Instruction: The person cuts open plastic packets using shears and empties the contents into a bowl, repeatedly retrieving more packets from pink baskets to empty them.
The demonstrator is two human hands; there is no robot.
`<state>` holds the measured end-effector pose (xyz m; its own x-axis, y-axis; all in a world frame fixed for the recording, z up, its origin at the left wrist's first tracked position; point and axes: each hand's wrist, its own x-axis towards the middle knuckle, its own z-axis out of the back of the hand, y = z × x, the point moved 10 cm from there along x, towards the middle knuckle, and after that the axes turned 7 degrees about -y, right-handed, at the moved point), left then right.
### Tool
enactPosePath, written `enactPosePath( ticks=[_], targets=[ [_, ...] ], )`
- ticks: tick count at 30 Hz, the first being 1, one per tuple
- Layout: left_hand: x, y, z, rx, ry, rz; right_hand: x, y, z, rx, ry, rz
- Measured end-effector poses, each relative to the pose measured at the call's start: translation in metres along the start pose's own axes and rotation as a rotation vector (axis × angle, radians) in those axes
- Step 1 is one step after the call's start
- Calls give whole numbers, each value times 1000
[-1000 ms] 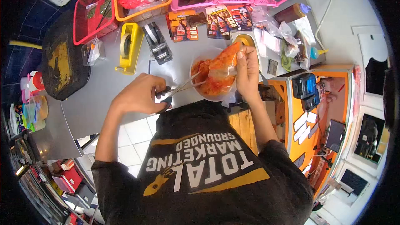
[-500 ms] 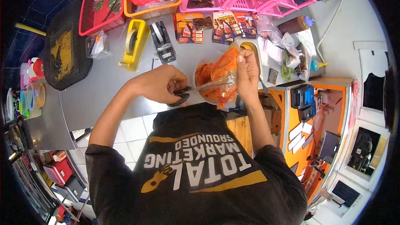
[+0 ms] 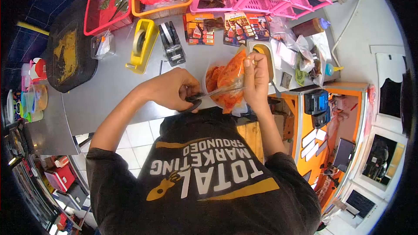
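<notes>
Black-handled scissors are in my left hand, their blades pointing right across the bag. My right hand pinches the edge of a clear plastic bag with orange-red food inside. Under the bag is a round bowl, mostly hidden, with more reddish food. The blades lie at the lower part of the bag; whether they have cut through it I cannot tell.
Behind are a yellow tape dispenser, a black tape dispenser, printed cards and baskets. A metal tray and a sauce bottle stand right. A dark board lies left.
The bag has shifted slightly and hangs at a somewhat different angle across the scissor blades. Both hands stay in nearly the same place.
</notes>
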<state>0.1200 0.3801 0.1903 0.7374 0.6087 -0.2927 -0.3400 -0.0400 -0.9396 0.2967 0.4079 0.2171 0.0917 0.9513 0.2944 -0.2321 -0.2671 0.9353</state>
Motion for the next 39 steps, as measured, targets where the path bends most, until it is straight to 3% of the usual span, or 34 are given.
enactPosePath(
  ticks=[6, 8, 12, 15, 17, 18, 25, 33, 36, 39],
  targets=[
    [-2, 4, 2, 33, 1, 94, -4, 9, -2, -9, 7, -72],
    [-1, -1, 1, 45, 10, 81, -3, 13, -2, -44, -3, -2],
    [-1, -1, 2, 81, -14, 14, -2, 2, 3, -72, 30, -75],
    [-4, 3, 1, -65, 2, 88, -1, 11, 14, -152, 45, 88],
    [-6, 5, 2, -53, 0, 88, -13, 17, 8, 224, 157, -233],
    [-6, 6, 2, -42, 5, 88, -18, 18, 5, 455, 304, -270],
    [-7, -4, 2, -41, 19, 59, -25, 25, -4, 203, 472, -387],
    [-4, -22, 5, 213, 16, -63, -19, 37, -4, 107, 532, -344],
    [-5, -18, -1, 45, 62, 31, -17, 36, -2, 110, 553, -356],
    [-5, -21, 0, 71, 55, 68, -18, 35, -3, 142, 545, -372]
  ],
)
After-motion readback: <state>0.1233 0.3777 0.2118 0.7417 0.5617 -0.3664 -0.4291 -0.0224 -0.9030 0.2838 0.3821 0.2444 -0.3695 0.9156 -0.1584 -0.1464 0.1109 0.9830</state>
